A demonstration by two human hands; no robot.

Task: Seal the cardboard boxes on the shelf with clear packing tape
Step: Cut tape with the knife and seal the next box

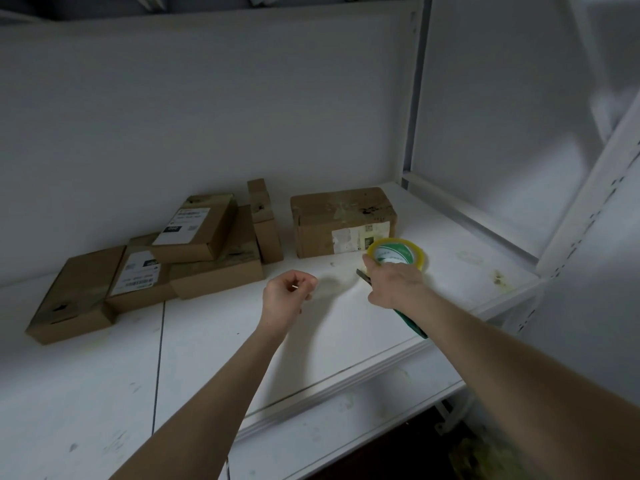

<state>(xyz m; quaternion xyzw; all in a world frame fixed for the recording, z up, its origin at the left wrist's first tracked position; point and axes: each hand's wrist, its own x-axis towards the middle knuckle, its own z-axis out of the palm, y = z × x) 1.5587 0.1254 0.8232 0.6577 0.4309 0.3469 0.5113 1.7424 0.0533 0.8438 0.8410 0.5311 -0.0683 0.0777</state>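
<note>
Head view: person works at a white shelf [450, 271] w/ both arms out. R hand [394, 284] is wrapped over a yellow-rimmed roll [398, 252] of clear tape, and a cutter [412, 323] is tucked in the same fist, green handle trailing back under the wrist, blade tip poking out toward the L. Holding both in one fist prob. keeps the blade ready for the cut w/out letting go of the roll.

L hand [287, 294] hangs just above the shelf, well apart from the R, fingers curled in, thumb and forefinger pressed together on what looks like the free end of a clear strip [329, 285]. A faint sheen shows btwn the hands, but the film is too thin to be sure of its edges. If so, the gap btwn the hands is there to pay out a length.

Roll sits low, near the front of the big box [343, 220], which stands alone at the back and shows shiny patches on top, so may be taped already. To the L, a pile [194, 251] of smaller boxes, some w/ labels, leans in overlapping layers, out of the way for now. Whether they are sealed can't be told.
</note>
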